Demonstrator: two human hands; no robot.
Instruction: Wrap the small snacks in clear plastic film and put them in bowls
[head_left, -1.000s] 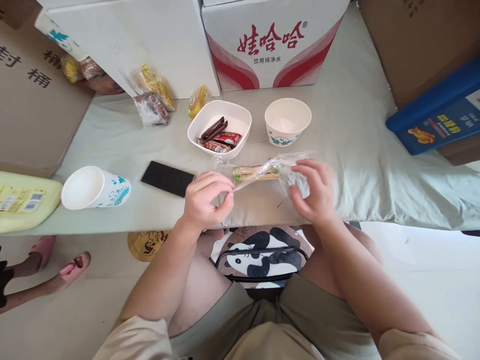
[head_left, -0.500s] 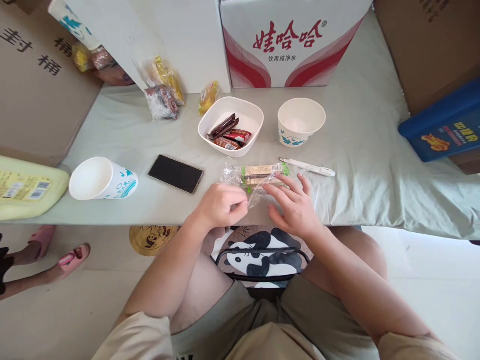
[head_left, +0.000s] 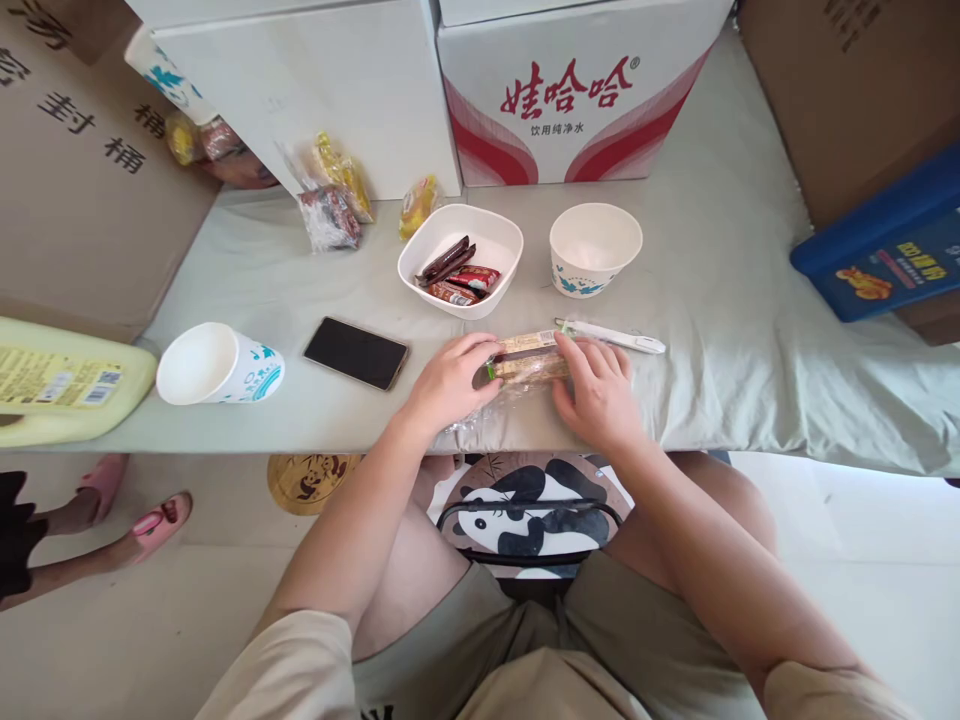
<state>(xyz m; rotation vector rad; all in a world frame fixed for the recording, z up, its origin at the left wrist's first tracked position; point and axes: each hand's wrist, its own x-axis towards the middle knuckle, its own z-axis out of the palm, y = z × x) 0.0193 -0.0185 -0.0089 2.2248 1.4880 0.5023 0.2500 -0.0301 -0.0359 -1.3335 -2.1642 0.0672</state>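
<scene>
A bundle of packaged snack bars [head_left: 529,358] with green ends lies near the table's front edge, loose clear plastic film [head_left: 487,412] around and below it. My left hand [head_left: 452,383] grips its left end, thumb and fingers closed around it. Around the right end, the fingers of my right hand [head_left: 600,388] are also closed. A slim white tool [head_left: 619,336] rests just beyond my right hand, partly covered by film. Behind the bundle stands a white square bowl [head_left: 504,238] holding several brown and red wrapped snacks [head_left: 454,272].
A paper bowl [head_left: 596,245] stands right of the square bowl. A black phone [head_left: 356,352] and a tipped paper cup [head_left: 217,365] lie left. Wrapped snacks [head_left: 334,195] sit by white cartons [head_left: 570,110]. A yellow bottle [head_left: 71,385] and blue package [head_left: 885,245] flank the table.
My left hand has opened from a fist pinching the film and closed on the bundle's left end. My right hand has closed on the right end. The film now lies mostly below the bundle.
</scene>
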